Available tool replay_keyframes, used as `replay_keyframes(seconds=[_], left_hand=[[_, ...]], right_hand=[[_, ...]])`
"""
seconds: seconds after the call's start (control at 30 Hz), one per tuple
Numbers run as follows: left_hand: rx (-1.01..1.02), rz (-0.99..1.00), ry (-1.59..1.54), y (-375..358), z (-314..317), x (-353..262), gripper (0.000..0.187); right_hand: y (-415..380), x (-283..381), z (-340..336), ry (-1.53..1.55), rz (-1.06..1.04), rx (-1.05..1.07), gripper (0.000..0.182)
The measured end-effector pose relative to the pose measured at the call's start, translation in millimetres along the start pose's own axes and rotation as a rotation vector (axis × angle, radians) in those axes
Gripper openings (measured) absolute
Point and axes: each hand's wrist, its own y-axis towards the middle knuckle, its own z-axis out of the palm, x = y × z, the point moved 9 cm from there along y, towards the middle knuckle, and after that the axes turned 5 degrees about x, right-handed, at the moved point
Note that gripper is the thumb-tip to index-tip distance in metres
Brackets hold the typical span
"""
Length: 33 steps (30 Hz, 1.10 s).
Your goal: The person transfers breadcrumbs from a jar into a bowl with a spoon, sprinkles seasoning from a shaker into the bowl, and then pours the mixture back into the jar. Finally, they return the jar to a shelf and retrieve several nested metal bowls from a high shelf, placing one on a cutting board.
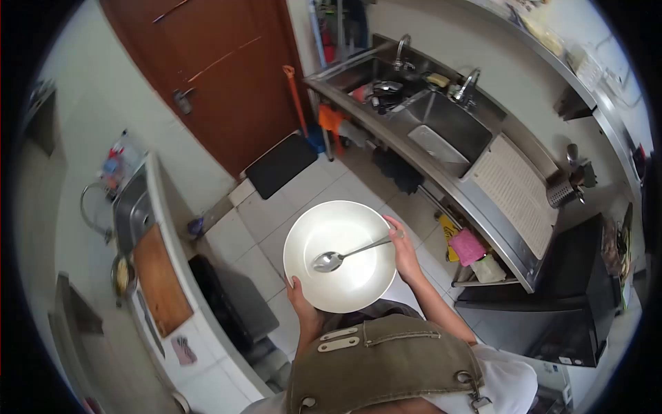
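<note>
A large white bowl [324, 231] is held out in front of my apron. Inside it lies a metal spoon [329, 261], its handle leaning up over the right rim. My left hand [301, 298] grips the lower left side of the bowl, thumb at the rim and the other fingers hidden beneath. On the right side, my right hand [402, 250] is closed around the rim, close by the end of the spoon's handle. Apart from the spoon, the bowl's inside shows plain white.
To the right runs a steel sink counter [441, 176] with two basins and a ribbed drying mat [514, 193]. A wooden cutting board [162, 279] and a knife [150, 323] lie on the left counter. A brown door [214, 76] and dark floor mat [281, 165] are ahead.
</note>
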Motion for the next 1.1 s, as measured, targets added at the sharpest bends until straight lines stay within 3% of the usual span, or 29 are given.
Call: replay_keyframes(seconds=[0.07, 0.17, 0.33, 0.43, 0.47, 0.53, 0.63, 0.67, 0.77, 0.83, 0.93, 1.03, 1.07, 1.1], left_hand=[[0.138, -0.060, -0.059, 37.5, 28.2, 18.9, 0.043], [0.212, -0.174, -0.009, 107.0, 67.6, 43.1, 0.045], [0.433, -0.389, 0.251, 253.2, 139.4, 83.8, 0.052], [0.716, -0.231, 0.757, 335.2, 217.9, 67.1, 0.066], [0.725, -0.229, 0.755, 362.6, 235.7, 62.4, 0.066], [0.823, 0.190, 1.066, 399.8, 275.8, 33.1, 0.071], [0.844, 0.110, 1.012, 448.6, 292.5, 22.6, 0.073], [0.802, -0.072, 1.007, 459.1, 291.6, 20.9, 0.073], [0.798, 0.022, 1.069, 507.3, 248.5, 64.2, 0.072], [0.825, -0.080, 1.195, 522.8, 215.6, 88.3, 0.071], [0.773, -0.168, 1.197, 537.8, 172.4, 99.7, 0.071], [0.590, -0.264, 1.179, 568.4, 162.6, 95.2, 0.072], [0.528, -0.284, 1.253, 576.8, 165.5, 86.7, 0.073], [0.462, -0.312, 1.328, 584.3, 164.3, 82.4, 0.073]], right_hand=[[23.5, -47.1, -13.8, 0.142, 0.174, 0.034, 0.052], [70.5, -76.1, -34.3, 0.353, 0.296, -0.004, 0.054], [164.6, -104.0, -65.9, 0.500, 0.323, -0.276, 0.044], [247.9, -119.3, -98.8, 0.513, 0.205, -0.412, 0.043], [277.9, -119.8, -112.9, 0.490, 0.172, -0.492, 0.044], [338.8, -119.9, -141.2, 0.406, 0.102, -0.572, 0.046], [437.3, -156.5, -198.4, 0.326, 0.112, -0.686, 0.046], [464.5, -146.6, -203.1, 0.397, 0.122, -0.736, 0.044], [535.1, -121.9, -227.8, 0.340, 0.133, -0.895, 0.046], [585.2, -158.9, -266.7, 0.235, 0.129, -0.960, 0.048], [652.7, -267.8, -350.6, -0.106, 0.123, -1.086, 0.051], [671.0, -285.5, -368.9, -0.197, 0.140, -1.197, 0.049], [672.3, -266.5, -354.7, -0.010, 0.122, -1.168, 0.048], [678.9, -267.2, -354.4, -0.013, 0.124, -1.165, 0.048]])
